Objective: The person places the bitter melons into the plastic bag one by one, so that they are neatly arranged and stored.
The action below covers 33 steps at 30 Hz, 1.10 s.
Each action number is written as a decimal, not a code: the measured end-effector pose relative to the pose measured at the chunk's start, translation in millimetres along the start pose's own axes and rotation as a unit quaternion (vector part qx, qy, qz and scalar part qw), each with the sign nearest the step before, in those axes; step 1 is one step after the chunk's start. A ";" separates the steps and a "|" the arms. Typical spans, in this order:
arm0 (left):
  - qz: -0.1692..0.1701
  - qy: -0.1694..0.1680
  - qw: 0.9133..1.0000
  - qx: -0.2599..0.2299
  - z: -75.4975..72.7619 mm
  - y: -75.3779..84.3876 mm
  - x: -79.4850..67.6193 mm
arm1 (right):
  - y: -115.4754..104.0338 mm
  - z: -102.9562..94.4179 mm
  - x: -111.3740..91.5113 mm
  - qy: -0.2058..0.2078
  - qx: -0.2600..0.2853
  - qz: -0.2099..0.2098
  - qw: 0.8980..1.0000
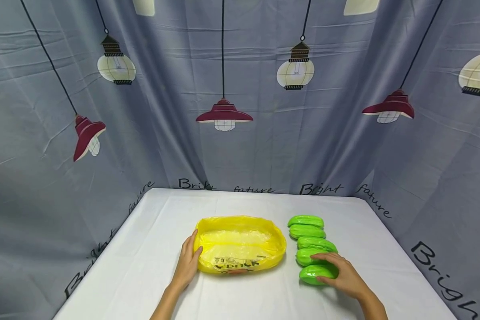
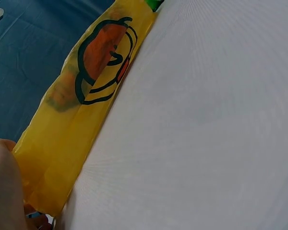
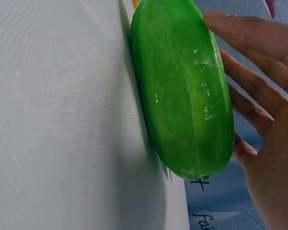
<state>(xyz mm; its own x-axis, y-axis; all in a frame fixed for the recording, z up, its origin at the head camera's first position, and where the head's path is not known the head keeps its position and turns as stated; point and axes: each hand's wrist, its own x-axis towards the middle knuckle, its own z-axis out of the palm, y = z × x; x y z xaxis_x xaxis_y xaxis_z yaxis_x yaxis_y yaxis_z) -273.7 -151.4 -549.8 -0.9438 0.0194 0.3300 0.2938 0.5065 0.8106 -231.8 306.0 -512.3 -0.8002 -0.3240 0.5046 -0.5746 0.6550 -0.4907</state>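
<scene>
A yellow plastic bag (image 1: 240, 262) stands on the white table with its mouth spread wide in an oval. My left hand (image 1: 188, 262) pinches its left side, thumb at the near left rim. The left wrist view shows the bag's printed duck face (image 2: 105, 62). To the bag's right, several glossy green cucumbers lie in a column. My right hand (image 1: 342, 273) grips the nearest cucumber (image 1: 310, 274), thumb on its near side, fingers across its far side. In the right wrist view this cucumber (image 3: 182, 91) hides the fingertips. The neighbouring cucumber (image 1: 304, 257) lies partly under the fingers.
Farther back in the column are more cucumbers (image 1: 306, 221). The white table (image 1: 160, 240) runs back to a grey curtain (image 1: 256, 151) printed with lamps and lettering, which also hangs along both sides.
</scene>
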 end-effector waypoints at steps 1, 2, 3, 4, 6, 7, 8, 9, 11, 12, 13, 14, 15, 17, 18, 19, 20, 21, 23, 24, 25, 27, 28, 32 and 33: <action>-0.001 0.000 1.000 0.001 0.0 -0.3 -0.2 | -0.2 -0.2 -0.3 -0.002 0.002 0.001 1.000; -0.001 0.001 1.000 0.003 0.0 -0.6 -0.4 | -0.5 -0.6 -0.8 -0.004 0.003 0.002 1.000; -0.001 0.003 1.000 0.006 0.0 -0.8 -0.7 | -0.7 -1.0 -1.4 -0.006 0.004 0.005 1.000; 0.002 0.004 1.000 0.010 0.2 -1.0 -0.8 | -0.9 -1.6 -2.1 -0.009 0.003 0.007 1.000; 0.003 0.006 1.000 0.013 0.5 -1.5 -1.0 | -1.1 -2.8 -3.5 -0.012 0.004 0.012 1.000; 0.004 0.006 1.000 0.015 0.5 -1.7 -1.2 | -0.8 -3.2 -4.1 -0.013 0.005 0.013 1.000; 0.004 0.005 1.000 0.015 0.5 -1.6 -1.4 | -0.6 -3.6 -4.6 -0.014 0.005 0.013 1.000; 0.003 0.003 1.000 0.015 0.4 -1.7 -1.6 | -0.1 -3.8 -4.8 -0.016 0.003 0.012 1.000; 0.001 0.000 1.000 0.013 0.1 -1.9 -1.6 | 0.8 -3.9 -5.0 -0.018 0.005 0.009 1.000; 0.000 -0.001 1.000 0.014 -0.1 -1.8 -1.7 | 1.4 -4.0 -4.8 -0.019 0.007 0.006 1.000; 0.000 -0.001 1.000 0.015 -0.2 -1.8 -1.7 | 2.0 -4.1 -4.6 -0.020 0.006 -0.002 1.000; 0.000 -0.002 1.000 0.015 -0.3 -1.8 -1.6 | 2.2 -4.3 -4.2 -0.021 0.006 -0.009 1.000; -0.001 -0.002 1.000 0.017 -0.4 -2.0 -1.7 | 2.5 -4.6 -4.0 -0.021 0.008 -0.018 1.000; -0.003 -0.003 1.000 0.017 -0.6 -1.7 -1.9 | 3.2 -4.7 -3.6 -0.019 0.009 -0.040 0.999; -0.005 -0.004 1.000 0.015 -0.5 -1.7 -2.1 | 4.0 -4.6 -3.6 -0.018 0.010 -0.051 0.998; -0.007 -0.005 1.000 0.014 -0.5 -1.9 -2.3 | 3.9 -4.5 -3.4 -0.019 0.009 -0.061 0.998; -0.009 -0.006 1.000 0.013 -0.6 -2.1 -2.5 | 4.0 -4.3 -3.2 -0.020 0.011 -0.066 0.998; -0.011 -0.006 1.000 0.011 -0.5 -2.3 -2.7 | 4.3 -4.1 -3.1 -0.021 0.013 -0.071 0.997; -0.011 -0.007 1.000 0.011 -0.3 -2.8 -2.7 | 5.1 -3.4 -3.1 -0.026 0.017 -0.072 0.997; -0.011 -0.007 1.000 0.010 0.0 -3.0 -2.7 | 5.5 -3.2 -3.2 -0.029 0.019 -0.069 0.997; -0.009 -0.006 1.000 0.011 0.1 -3.0 -2.6 | 5.6 -2.9 -3.4 -0.030 0.018 -0.066 0.997; -0.006 -0.003 1.000 0.012 0.3 -2.9 -2.3 | 6.6 -2.4 -3.8 -0.033 0.013 -0.059 0.998; -0.004 -0.001 1.000 0.013 0.3 -2.9 -2.1 | 6.8 -2.1 -4.1 -0.034 0.009 -0.055 0.998; -0.006 0.002 1.000 0.012 -0.3 -2.2 -1.8 | 4.7 -2.2 -4.9 -0.040 -0.011 -0.043 0.998; -0.007 0.001 1.000 0.012 -0.4 -2.1 -1.8 | 3.9 -2.5 -5.0 -0.043 -0.015 -0.039 0.998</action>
<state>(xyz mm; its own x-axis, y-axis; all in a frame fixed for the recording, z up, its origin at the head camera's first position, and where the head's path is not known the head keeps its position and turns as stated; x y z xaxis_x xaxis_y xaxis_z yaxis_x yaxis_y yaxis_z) -272.6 -152.9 -551.9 -0.9473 0.0097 0.3202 0.2771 0.5264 0.8038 -229.6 311.8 -514.9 -0.7660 -0.4313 0.4767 -0.6312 0.6451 -0.4306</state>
